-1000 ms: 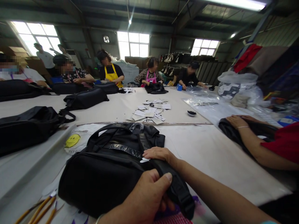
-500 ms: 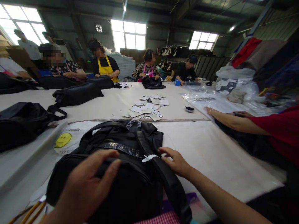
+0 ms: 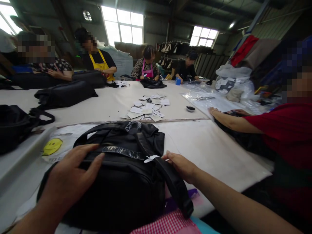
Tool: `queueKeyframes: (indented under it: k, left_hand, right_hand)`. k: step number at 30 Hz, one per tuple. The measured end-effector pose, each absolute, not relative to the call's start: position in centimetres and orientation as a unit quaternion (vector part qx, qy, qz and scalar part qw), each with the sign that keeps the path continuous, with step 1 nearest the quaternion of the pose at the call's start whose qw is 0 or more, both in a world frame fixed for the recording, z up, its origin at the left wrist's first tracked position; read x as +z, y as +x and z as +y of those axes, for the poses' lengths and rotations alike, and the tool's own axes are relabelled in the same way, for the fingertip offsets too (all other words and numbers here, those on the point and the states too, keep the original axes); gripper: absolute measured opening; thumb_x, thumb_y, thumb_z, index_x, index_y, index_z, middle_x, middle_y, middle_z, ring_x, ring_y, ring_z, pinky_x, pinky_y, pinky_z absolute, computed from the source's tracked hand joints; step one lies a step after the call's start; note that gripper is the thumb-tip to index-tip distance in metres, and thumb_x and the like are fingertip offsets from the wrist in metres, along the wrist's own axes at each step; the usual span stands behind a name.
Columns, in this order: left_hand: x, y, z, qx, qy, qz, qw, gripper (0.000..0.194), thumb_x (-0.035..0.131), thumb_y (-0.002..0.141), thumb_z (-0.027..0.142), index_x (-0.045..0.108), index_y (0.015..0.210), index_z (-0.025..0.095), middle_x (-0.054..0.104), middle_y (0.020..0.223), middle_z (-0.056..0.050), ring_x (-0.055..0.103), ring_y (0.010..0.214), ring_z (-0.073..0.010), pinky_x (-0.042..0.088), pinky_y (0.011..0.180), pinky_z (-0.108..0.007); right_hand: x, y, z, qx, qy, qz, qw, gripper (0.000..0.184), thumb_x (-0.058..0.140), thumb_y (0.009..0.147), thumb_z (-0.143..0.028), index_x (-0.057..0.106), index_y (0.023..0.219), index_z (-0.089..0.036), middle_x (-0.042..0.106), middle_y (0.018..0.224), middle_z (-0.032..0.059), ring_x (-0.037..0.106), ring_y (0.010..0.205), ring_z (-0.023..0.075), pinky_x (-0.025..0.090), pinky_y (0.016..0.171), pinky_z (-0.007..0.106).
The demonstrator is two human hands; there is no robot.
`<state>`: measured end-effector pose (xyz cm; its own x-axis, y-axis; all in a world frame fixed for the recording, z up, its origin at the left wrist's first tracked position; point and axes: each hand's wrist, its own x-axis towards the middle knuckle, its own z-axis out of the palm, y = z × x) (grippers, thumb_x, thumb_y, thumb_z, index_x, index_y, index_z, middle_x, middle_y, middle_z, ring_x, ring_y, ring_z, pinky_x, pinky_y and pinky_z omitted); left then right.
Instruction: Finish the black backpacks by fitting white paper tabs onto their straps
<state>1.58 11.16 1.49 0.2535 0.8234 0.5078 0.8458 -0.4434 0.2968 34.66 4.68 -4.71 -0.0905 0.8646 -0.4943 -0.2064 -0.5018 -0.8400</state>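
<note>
A black backpack (image 3: 126, 182) lies on the white table (image 3: 214, 152) right in front of me. My left hand (image 3: 69, 177) rests flat on its top left, fingers spread and open. My right hand (image 3: 181, 165) sits at the bag's right side, fingertips touching a small white tag (image 3: 151, 158) where the padded shoulder strap (image 3: 174, 187) begins. The strap runs down toward me. A strip of clear film (image 3: 122, 151) crosses the bag's upper part.
A pile of paper tags (image 3: 147, 109) lies mid-table, near a small dark dish (image 3: 190, 108). Other black bags (image 3: 64, 94) sit at left. A bag with a yellow smiley (image 3: 52, 146) lies beside mine. A person in red (image 3: 275, 130) works at right; several people sit across.
My left hand let go of the shoulder strap and moved left onto the bag's top. My right hand slid to the white tag. The view shifted right.
</note>
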Motion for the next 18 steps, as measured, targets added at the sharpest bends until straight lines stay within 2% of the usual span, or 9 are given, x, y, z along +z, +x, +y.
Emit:
queueKeyframes:
  k: [2, 5, 9, 12, 15, 18]
  left_hand:
    - [3.0, 5.6, 11.8, -0.258, -0.869, -0.417, -0.071, 0.032, 0.057, 0.087, 0.039, 0.058, 0.116, 0.025, 0.062, 0.116, -0.004, 0.059, 0.107, -0.0218, 0.046, 0.097, -0.035]
    - [3.3, 10.0, 13.3, -0.138, -0.939, -0.287, -0.132, 0.038, 0.063, 0.083, 0.033, 0.059, 0.12, 0.024, 0.059, 0.122, -0.006, 0.057, 0.112, -0.0223, 0.045, 0.099, -0.034]
    - [2.4, 13.2, 15.3, -0.034, -0.95, -0.252, -0.179, 0.043, 0.066, 0.077, 0.031, 0.063, 0.119, 0.021, 0.061, 0.116, -0.009, 0.06, 0.105, -0.0239, 0.048, 0.095, -0.034]
    - [2.4, 14.2, 16.2, 0.032, -0.947, -0.22, -0.234, 0.043, 0.064, 0.075, 0.029, 0.064, 0.117, 0.022, 0.064, 0.114, -0.007, 0.062, 0.103, -0.0227, 0.047, 0.095, -0.031]
    - [2.6, 14.5, 16.7, 0.053, -0.937, -0.217, -0.27, 0.051, 0.063, 0.071, 0.026, 0.061, 0.122, 0.021, 0.063, 0.12, -0.007, 0.06, 0.108, -0.0235, 0.044, 0.098, -0.03]
    - [2.4, 14.3, 16.8, 0.056, -0.927, -0.202, -0.309, 0.058, 0.067, 0.069, 0.028, 0.058, 0.126, 0.022, 0.06, 0.123, -0.006, 0.059, 0.109, -0.0227, 0.043, 0.098, -0.029]
  right_hand:
    - [-3.9, 33.6, 5.8, 0.725, -0.511, -0.258, 0.383, 0.04, 0.053, 0.09, -0.049, 0.064, 0.092, -0.011, 0.068, 0.073, 0.0057, 0.061, 0.061, 0.0134, 0.048, 0.06, 0.025]
    - [-3.2, 32.3, 7.2, 0.776, -0.481, -0.183, 0.365, 0.028, 0.053, 0.092, -0.035, 0.064, 0.089, -0.009, 0.07, 0.071, 0.0064, 0.063, 0.059, 0.0132, 0.051, 0.062, 0.024]
    - [-3.7, 31.9, 8.4, 0.8, -0.486, -0.118, 0.331, 0.03, 0.049, 0.093, -0.034, 0.063, 0.087, -0.009, 0.068, 0.062, 0.005, 0.062, 0.05, 0.0134, 0.052, 0.056, 0.024]
    - [-4.5, 32.0, 8.7, 0.806, -0.483, -0.104, 0.327, 0.022, 0.05, 0.092, -0.028, 0.062, 0.09, -0.009, 0.069, 0.063, 0.0051, 0.064, 0.051, 0.0141, 0.053, 0.058, 0.025]
    - [-5.2, 32.2, 8.7, 0.807, -0.47, -0.102, 0.344, 0.014, 0.053, 0.089, -0.02, 0.061, 0.091, -0.009, 0.07, 0.065, 0.0052, 0.066, 0.055, 0.0143, 0.055, 0.063, 0.026]
    - [-5.7, 32.8, 8.8, 0.802, -0.476, -0.094, 0.35, 0.015, 0.052, 0.088, -0.019, 0.062, 0.089, -0.008, 0.069, 0.063, 0.0054, 0.065, 0.053, 0.014, 0.054, 0.06, 0.024]
